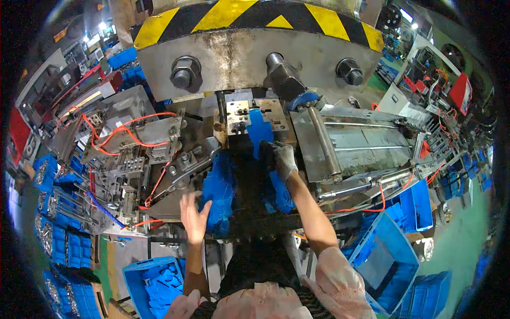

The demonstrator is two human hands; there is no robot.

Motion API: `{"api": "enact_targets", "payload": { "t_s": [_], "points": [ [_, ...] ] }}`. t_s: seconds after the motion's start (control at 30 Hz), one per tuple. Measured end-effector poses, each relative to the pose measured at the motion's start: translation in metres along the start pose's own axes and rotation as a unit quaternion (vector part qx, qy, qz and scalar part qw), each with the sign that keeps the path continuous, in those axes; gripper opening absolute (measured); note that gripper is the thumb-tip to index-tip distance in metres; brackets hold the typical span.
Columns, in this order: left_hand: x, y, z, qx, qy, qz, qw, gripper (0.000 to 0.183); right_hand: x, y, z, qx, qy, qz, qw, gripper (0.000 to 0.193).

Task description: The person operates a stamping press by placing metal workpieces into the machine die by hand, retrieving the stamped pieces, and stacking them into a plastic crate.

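A flat blue shaped plate (259,129) reaches over the metal die block (235,112) beneath the press. Its near end is pinched in the fingers of my right hand (283,159), which wears a pale glove with darkened fingertips. My left hand (194,217) looks bare; it is open, thumb and fingers apart, beside a pile of similar blue plates (219,186) on the left of the dark work surface. Whether it touches the pile's edge I cannot tell. More blue plates (281,192) lie below my right wrist.
Overhead hangs the press ram (228,58), with large bolts and a yellow-black striped band. Metal fixtures with orange hoses (133,141) stand left; a slide plate with a roller bar (366,141) stands right. Blue bins flank me, one with blue plates (154,263), another (390,266) at lower right.
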State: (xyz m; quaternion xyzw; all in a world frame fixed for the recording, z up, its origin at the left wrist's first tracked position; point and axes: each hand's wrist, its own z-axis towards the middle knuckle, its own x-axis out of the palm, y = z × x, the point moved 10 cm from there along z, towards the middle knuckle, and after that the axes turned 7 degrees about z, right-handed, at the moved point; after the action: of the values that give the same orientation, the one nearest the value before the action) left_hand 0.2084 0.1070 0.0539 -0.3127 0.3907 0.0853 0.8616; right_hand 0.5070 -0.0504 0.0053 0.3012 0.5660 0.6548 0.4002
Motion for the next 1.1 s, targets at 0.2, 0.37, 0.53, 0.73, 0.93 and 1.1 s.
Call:
{"api": "enact_targets", "payload": {
  "t_s": [0.2, 0.37, 0.53, 0.73, 0.93, 1.1],
  "points": [
    [0.024, 0.044, -0.013, -0.062, 0.092, -0.034, 0.993, 0.043, 0.019, -0.025, 0.022, 0.110, -0.059, -0.006, 0.992, 0.023],
    [0.030, 0.052, -0.008, -0.067, 0.076, -0.040, 0.994, 0.040, 0.017, -0.060, 0.034, 0.171, -0.072, -0.005, 0.983, 0.032],
    [0.040, 0.047, 0.001, -0.092, 0.113, -0.072, 0.987, 0.036, 0.010, -0.072, 0.058, 0.068, -0.007, -0.204, 0.977, 0.037],
    [0.030, 0.056, 0.001, -0.083, 0.110, -0.041, 0.990, 0.033, 0.016, -0.095, 0.052, 0.192, -0.077, -0.055, 0.977, 0.020],
    [0.031, 0.049, 0.007, -0.086, 0.125, -0.040, 0.988, 0.029, 0.014, -0.078, 0.063, 0.002, -0.011, -0.307, 0.951, 0.007],
    [0.031, 0.072, 0.005, -0.144, 0.179, -0.071, 0.971, 0.021, 0.033, -0.085, 0.069, 0.030, 0.009, -0.305, 0.952, 0.009]
  ]
}}
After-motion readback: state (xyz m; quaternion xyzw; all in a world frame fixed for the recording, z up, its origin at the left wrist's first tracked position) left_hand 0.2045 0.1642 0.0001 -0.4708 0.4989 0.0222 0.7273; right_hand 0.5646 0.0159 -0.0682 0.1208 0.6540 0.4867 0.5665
